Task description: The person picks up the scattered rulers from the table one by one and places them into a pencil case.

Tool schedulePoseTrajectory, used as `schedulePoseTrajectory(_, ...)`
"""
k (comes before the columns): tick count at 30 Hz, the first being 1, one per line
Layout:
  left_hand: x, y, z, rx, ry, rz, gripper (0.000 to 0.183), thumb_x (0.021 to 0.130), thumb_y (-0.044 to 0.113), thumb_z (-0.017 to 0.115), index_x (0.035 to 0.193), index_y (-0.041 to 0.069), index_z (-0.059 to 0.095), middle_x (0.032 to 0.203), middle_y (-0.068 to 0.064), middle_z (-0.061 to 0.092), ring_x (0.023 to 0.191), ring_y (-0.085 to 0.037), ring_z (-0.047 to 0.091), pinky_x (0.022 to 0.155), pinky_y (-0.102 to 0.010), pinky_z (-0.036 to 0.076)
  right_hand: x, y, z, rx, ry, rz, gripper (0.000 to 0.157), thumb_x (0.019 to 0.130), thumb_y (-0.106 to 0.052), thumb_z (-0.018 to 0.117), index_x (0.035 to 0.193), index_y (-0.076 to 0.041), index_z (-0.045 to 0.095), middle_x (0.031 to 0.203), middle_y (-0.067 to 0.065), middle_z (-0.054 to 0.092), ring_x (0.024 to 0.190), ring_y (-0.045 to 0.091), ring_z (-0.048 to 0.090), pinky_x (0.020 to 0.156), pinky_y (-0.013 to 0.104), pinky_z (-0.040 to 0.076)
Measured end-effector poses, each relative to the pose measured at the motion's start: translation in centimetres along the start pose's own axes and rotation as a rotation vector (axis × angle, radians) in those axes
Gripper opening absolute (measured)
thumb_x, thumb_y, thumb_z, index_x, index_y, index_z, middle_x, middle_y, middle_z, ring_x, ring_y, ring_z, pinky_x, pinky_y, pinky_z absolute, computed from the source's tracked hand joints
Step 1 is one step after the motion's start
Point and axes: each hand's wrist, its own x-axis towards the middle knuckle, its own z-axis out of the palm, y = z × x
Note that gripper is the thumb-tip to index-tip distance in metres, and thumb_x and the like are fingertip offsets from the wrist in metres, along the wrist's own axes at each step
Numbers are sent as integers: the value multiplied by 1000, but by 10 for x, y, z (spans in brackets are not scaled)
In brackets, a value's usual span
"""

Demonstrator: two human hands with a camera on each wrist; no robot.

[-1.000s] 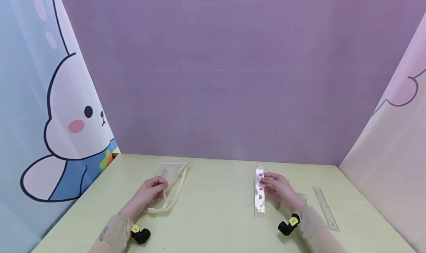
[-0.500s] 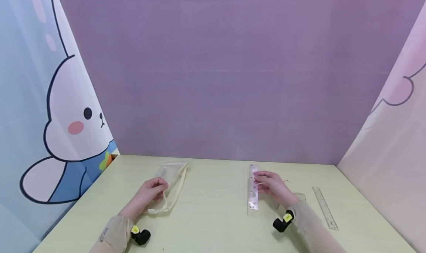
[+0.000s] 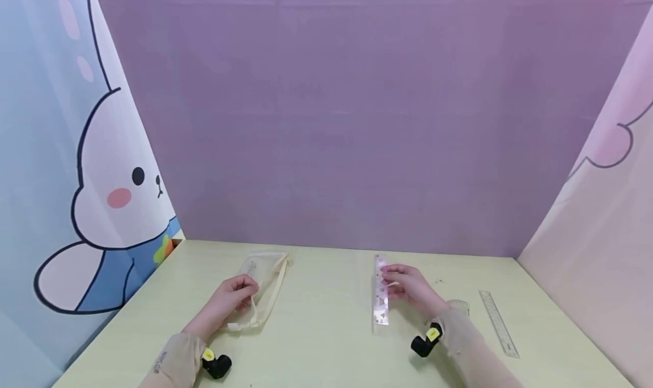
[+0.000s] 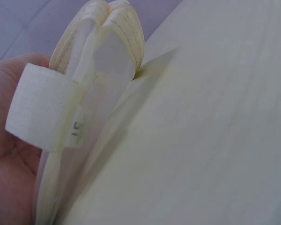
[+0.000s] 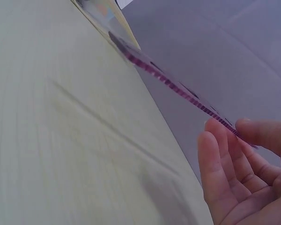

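Observation:
My left hand point(image 3: 228, 297) pinches the near edge of a see-through zip pouch point(image 3: 271, 298) with cream trim, lying toward the left of the table. In the left wrist view the mouth of the pouch point(image 4: 96, 89) gapes a little, and a white fabric tab point(image 4: 42, 108) sticks out beside the palm. Between thumb and fingertips my right hand point(image 3: 412, 289) holds a shiny pinkish ruler point(image 3: 380, 295) by its right side. The right wrist view shows this ruler point(image 5: 178, 90) edge-on, raised over the table, its shadow beneath.
A clear ruler point(image 3: 499, 323) lies slanted on the pale table point(image 3: 316, 320) at the right. Partly covered by the right wrist is a clear protractor point(image 3: 460, 306). A purple curtain point(image 3: 326, 121) closes off the back, with printed curtains at both sides.
My right hand has moved left with the pinkish ruler, toward the pouch. The left hand has kept its hold on the pouch without visibly moving.

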Motion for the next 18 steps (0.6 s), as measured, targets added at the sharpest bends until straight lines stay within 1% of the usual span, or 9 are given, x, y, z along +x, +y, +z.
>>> schedulePoseTrajectory(4, 2, 0, 2, 0, -7, 0, 23, 93, 16, 65, 98, -5, 60, 71, -4, 55, 63, -15, 51, 55, -26, 47, 2, 0, 6, -4, -13, 2, 37, 96, -8, 56, 125, 13, 48, 92, 9, 61, 67, 15, 61, 65, 30, 55)
schedulePoseTrajectory(7, 3, 0, 0, -5, -14, -7, 23, 93, 17, 65, 98, -5, 59, 72, -4, 55, 63, -15, 51, 54, -26, 46, 3, -1, 13, 8, -40, -2, 39, 96, -8, 56, 127, 14, 46, 92, 9, 61, 68, 14, 61, 65, 29, 55)
schedulePoseTrajectory(9, 1, -1, -1, -5, -16, -11, 25, 93, 17, 65, 99, -6, 59, 72, -4, 55, 62, -15, 51, 54, -26, 46, 3, 0, 19, 20, -51, -2, 41, 96, -8, 56, 128, 15, 46, 93, 10, 61, 68, 14, 62, 65, 29, 55)
schedulePoseTrajectory(15, 2, -4, -2, -7, -7, -21, 22, 92, 17, 66, 97, -3, 61, 73, -4, 56, 62, -15, 52, 55, -26, 47, 7, -2, 29, 26, -55, -4, 39, 97, -7, 52, 129, 15, 46, 94, 10, 62, 71, 14, 63, 67, 29, 55)
schedulePoseTrajectory(18, 3, -4, -1, 0, -5, -14, 19, 92, 17, 65, 96, -2, 61, 73, -4, 56, 64, -15, 52, 55, -26, 47, 11, -2, 33, 37, -63, -3, 37, 97, -6, 52, 128, 14, 46, 94, 10, 62, 71, 14, 63, 67, 29, 55)
